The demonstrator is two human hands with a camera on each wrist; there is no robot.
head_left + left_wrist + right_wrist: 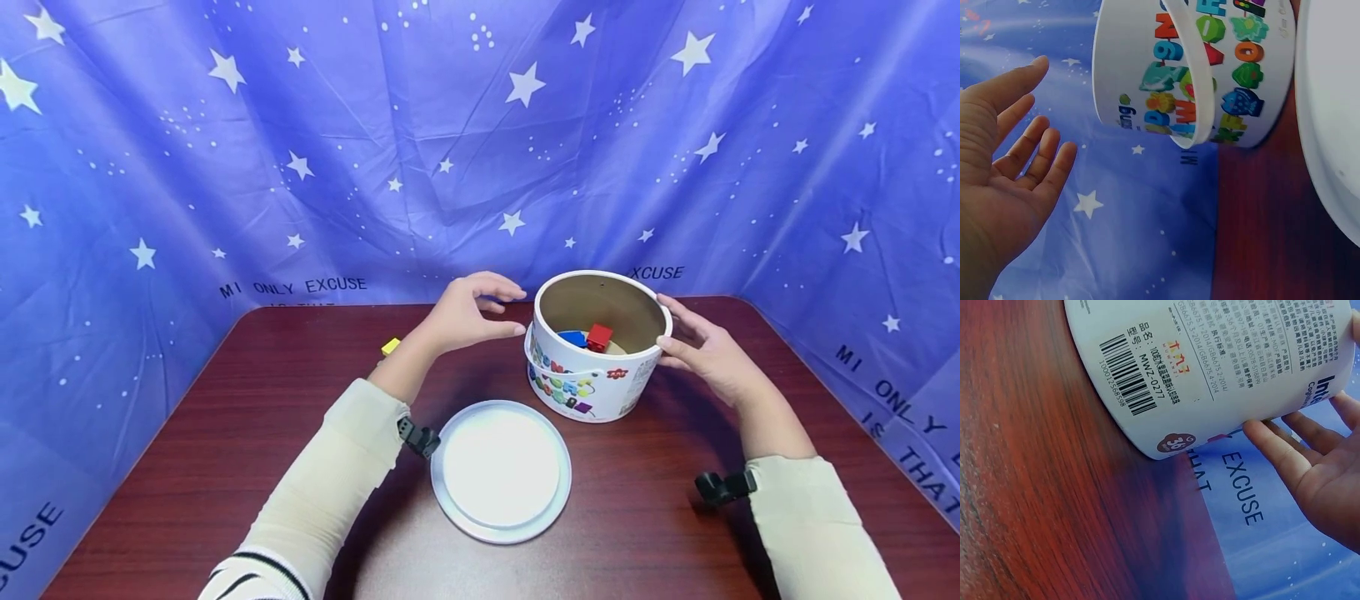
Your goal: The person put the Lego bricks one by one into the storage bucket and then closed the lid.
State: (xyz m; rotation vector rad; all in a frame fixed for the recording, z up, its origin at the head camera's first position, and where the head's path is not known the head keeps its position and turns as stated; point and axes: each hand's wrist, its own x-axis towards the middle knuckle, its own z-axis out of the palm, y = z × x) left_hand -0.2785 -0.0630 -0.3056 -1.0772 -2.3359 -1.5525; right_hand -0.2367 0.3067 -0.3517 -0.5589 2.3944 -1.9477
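Observation:
A white bucket (577, 385) with colourful printed letters and pictures stands on the table, lid off. Inside it lie a red block (599, 337) and a blue block (573, 338). To its left, my left hand (474, 315) hovers with thumb and fingers spread, apart from the wall and holding nothing. In the left wrist view, the bucket's white handle (1200, 81) hangs down its side. My right hand (705, 350) touches the bucket's right side, thumb and fingertips at the rim. Fairly straight fingers (1282, 450) rest against the outer wall in the right wrist view.
A round white lid (501, 467) lies on the dark red wooden table (630, 517) in front of the bucket. A small yellow block (390, 346) sits behind my left forearm. A blue star-patterned curtain (420, 150) hangs behind the table and at both sides.

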